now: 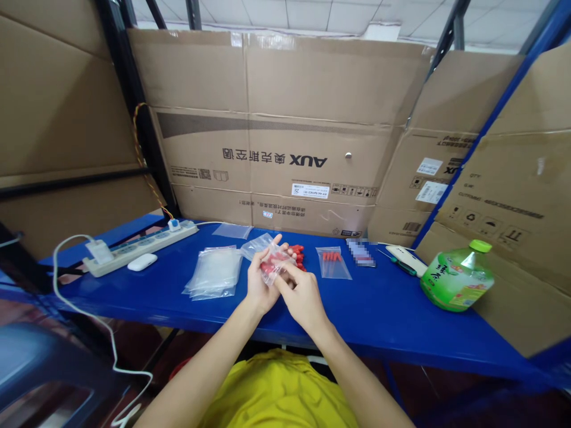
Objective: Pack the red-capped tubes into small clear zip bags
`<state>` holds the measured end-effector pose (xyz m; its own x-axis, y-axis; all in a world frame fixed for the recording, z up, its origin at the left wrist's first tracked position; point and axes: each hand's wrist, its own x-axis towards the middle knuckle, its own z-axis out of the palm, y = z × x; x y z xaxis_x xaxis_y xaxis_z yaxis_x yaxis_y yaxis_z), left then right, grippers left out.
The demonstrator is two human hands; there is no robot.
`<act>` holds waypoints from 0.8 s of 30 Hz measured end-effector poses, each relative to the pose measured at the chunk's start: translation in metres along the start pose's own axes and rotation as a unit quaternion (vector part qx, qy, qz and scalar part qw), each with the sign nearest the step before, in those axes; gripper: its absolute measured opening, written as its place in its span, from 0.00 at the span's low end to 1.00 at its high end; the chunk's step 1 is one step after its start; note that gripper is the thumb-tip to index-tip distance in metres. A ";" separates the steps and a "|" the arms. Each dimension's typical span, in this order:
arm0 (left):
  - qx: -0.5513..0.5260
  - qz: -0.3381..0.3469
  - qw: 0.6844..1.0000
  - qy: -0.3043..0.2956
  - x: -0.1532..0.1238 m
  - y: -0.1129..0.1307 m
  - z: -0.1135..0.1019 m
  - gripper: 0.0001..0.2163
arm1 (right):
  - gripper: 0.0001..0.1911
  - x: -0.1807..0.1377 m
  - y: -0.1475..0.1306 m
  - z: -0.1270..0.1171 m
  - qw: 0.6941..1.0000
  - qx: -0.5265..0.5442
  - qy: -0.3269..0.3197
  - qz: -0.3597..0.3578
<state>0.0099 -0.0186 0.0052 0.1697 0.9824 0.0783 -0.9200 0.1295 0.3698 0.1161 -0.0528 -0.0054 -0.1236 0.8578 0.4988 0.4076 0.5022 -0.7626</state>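
My left hand (261, 285) is closed around a clear plastic bag (271, 265) above the blue table. Red pieces show through the bag's film. My right hand (300, 291) pinches the same bag from the right, its fingertips at the near side. Just behind the hands lies a pile of small red pieces (298, 254), partly hidden by my fingers. To the left rests a stack of flat clear bags (215, 272). On the right lies another clear bag (333, 263) with several red pieces in a row inside it.
A power strip (143, 246) with a plugged-in charger and a white earphone case (142, 262) lie at the left. A green-capped bottle (458, 276), a green-handled tool (404, 266) and a blurred card (361, 252) are at the right. Cardboard walls (285, 131) enclose the blue table (375, 315).
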 end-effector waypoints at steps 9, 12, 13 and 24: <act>-0.048 -0.061 0.997 0.018 0.001 0.004 0.001 0.26 | 0.04 0.002 0.003 -0.002 0.997 -0.078 -0.007 -0.007; -0.053 -0.067 0.996 0.006 0.002 0.005 -0.001 0.27 | 0.02 0.003 0.003 -0.007 0.996 -0.076 -0.037 -0.021; -0.052 -0.069 0.996 0.000 0.002 0.005 -0.002 0.27 | 0.02 0.004 0.003 -0.009 0.996 -0.079 -0.042 -0.026; -0.031 -0.094 0.995 0.003 -0.001 0.002 0.000 0.25 | 0.07 -0.001 0.010 -0.004 0.978 -0.165 0.063 -0.108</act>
<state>0.0075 -0.0191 0.0063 0.3385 0.9409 0.0084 -0.8924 0.3182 0.3199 0.1239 -0.0491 -0.0125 -0.1345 0.7050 0.6963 0.6564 0.5898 -0.4704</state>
